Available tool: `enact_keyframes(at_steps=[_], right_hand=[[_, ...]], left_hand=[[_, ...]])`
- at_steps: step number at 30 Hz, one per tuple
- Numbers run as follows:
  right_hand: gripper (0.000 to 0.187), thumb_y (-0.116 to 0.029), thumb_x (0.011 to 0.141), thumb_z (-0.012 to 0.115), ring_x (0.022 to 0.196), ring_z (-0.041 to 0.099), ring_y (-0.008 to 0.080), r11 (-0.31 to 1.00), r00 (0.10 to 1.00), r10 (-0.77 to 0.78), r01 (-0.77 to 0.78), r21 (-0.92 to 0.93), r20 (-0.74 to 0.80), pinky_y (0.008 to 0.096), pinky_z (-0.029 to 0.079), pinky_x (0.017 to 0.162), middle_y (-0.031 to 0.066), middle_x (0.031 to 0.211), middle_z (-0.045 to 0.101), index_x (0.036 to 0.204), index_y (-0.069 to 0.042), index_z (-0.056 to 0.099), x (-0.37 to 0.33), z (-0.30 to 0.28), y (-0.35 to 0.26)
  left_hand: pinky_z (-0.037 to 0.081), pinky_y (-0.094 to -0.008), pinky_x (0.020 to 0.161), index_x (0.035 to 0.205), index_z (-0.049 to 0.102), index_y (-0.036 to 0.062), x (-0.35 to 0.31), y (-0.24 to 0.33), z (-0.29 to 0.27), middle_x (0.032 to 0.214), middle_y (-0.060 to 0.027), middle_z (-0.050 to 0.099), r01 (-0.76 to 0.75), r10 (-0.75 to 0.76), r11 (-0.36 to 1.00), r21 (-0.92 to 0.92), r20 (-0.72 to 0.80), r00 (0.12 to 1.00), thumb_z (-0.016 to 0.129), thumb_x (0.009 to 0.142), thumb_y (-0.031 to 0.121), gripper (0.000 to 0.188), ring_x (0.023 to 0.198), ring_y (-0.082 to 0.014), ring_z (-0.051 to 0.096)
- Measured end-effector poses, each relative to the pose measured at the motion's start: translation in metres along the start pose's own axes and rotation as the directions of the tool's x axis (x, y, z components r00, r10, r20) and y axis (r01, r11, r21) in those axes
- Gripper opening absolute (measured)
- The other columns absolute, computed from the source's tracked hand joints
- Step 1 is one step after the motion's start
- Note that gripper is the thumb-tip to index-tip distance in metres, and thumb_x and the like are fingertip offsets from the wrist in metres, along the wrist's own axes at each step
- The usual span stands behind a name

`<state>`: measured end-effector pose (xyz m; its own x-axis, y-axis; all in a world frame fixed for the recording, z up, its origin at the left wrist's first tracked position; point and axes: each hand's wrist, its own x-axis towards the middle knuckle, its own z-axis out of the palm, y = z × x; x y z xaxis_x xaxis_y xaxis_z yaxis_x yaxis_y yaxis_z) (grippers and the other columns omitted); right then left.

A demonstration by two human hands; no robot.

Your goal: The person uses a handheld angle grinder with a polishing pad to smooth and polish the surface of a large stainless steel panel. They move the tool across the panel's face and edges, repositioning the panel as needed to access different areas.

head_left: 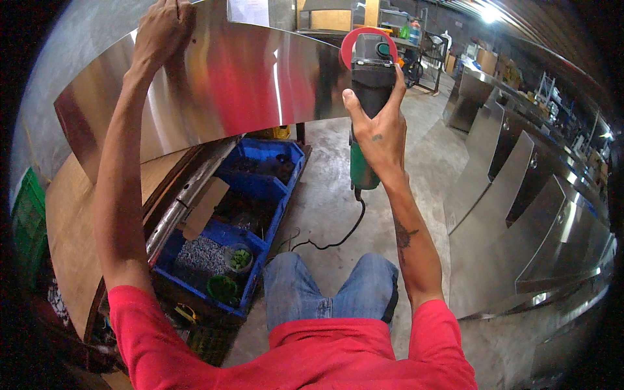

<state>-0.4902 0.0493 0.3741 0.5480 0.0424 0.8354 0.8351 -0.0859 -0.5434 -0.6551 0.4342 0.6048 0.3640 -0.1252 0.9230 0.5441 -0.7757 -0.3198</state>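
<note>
My right hand (382, 127) is wrapped round the body of a green and black angle grinder (372, 81), held upright with its head away from me. A red disc (346, 49) on the grinder's head is at the right end of a shiny steel sheet (260, 84); whether they touch I cannot tell. Reaching up at the far left, my left hand (168, 32) is closed on the sheet near its upper part, with the fingertips partly hidden. The sheet stands tilted over a wooden board (78, 227) and mirrors red from my shirt.
Blue bins (257, 240) of small hardware and tubs stand below the sheet. The grinder's black cord (338, 244) runs down to the floor. Several bent steel panels (481, 175) line the right side. A green crate (29, 221) is at far left; shelves (403, 29) stand behind.
</note>
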Motion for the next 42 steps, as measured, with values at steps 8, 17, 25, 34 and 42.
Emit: enact_keyframes(at_steps=[8, 17, 25, 34, 42], right_hand=[[0.095, -0.042, 0.099, 0.079, 0.096, 0.079, 0.0392, 1.000, 1.000, 0.002, -0.002, 0.013, 0.022, 0.0486, 0.061, 0.088, 0.0237, 0.113, 0.075, 0.169, -0.009, 0.022, -0.001, 0.011, -0.014], [0.097, -0.039, 0.099, 0.079, 0.107, 0.077, 0.0456, 0.998, 0.998, -0.032, 0.029, 0.054, 0.057, 0.0511, 0.060, 0.095, 0.0299, 0.126, 0.072, 0.169, -0.008, 0.020, 0.001, 0.016, -0.031], [0.101, -0.035, 0.098, 0.079, 0.105, 0.076, 0.0497, 0.993, 0.994, -0.076, 0.068, 0.092, 0.080, 0.0546, 0.060, 0.092, 0.0345, 0.126, 0.071, 0.171, -0.006, 0.015, 0.005, 0.024, -0.041], [0.099, -0.035, 0.098, 0.079, 0.108, 0.076, 0.0502, 0.993, 0.991, -0.103, 0.098, 0.064, 0.083, 0.0551, 0.059, 0.094, 0.0347, 0.129, 0.070, 0.170, -0.006, 0.017, 0.007, 0.033, -0.054], [0.098, -0.035, 0.099, 0.078, 0.111, 0.074, 0.0520, 0.987, 0.984, -0.150, 0.142, 0.078, 0.094, 0.0561, 0.059, 0.096, 0.0356, 0.131, 0.069, 0.170, -0.007, 0.017, 0.009, 0.043, -0.067]], left_hand=[[0.050, -0.0553, 0.106, 0.119, 0.065, -0.0003, -0.007, 0.005, -0.001, 0.122, -0.0252, 0.070, -0.013, 0.013, 1.000, 0.000, -0.038, 0.999, 0.037, 0.116, 0.042, 0.051, 0.119, -0.0469, 0.065], [0.051, -0.0554, 0.105, 0.119, 0.064, -0.0003, -0.010, 0.014, -0.007, 0.119, -0.0250, 0.069, 0.020, -0.021, 0.999, -0.045, -0.023, 1.000, 0.036, 0.116, 0.042, 0.051, 0.118, -0.0465, 0.065], [0.050, -0.0549, 0.105, 0.116, 0.065, 0.0004, -0.011, 0.020, -0.006, 0.118, -0.0247, 0.069, -0.001, -0.001, 0.999, -0.040, -0.058, 0.998, 0.035, 0.116, 0.042, 0.051, 0.117, -0.0451, 0.065], [0.050, -0.0540, 0.106, 0.117, 0.065, -0.0001, -0.010, 0.024, -0.004, 0.117, -0.0237, 0.069, 0.017, -0.019, 0.998, -0.064, -0.031, 0.999, 0.036, 0.116, 0.037, 0.048, 0.118, -0.0439, 0.065], [0.049, -0.0541, 0.107, 0.117, 0.066, 0.0029, -0.012, 0.013, 0.015, 0.120, -0.0196, 0.070, -0.048, 0.048, 0.999, 0.004, -0.116, 0.992, 0.038, 0.114, 0.034, 0.042, 0.121, -0.0415, 0.065]])
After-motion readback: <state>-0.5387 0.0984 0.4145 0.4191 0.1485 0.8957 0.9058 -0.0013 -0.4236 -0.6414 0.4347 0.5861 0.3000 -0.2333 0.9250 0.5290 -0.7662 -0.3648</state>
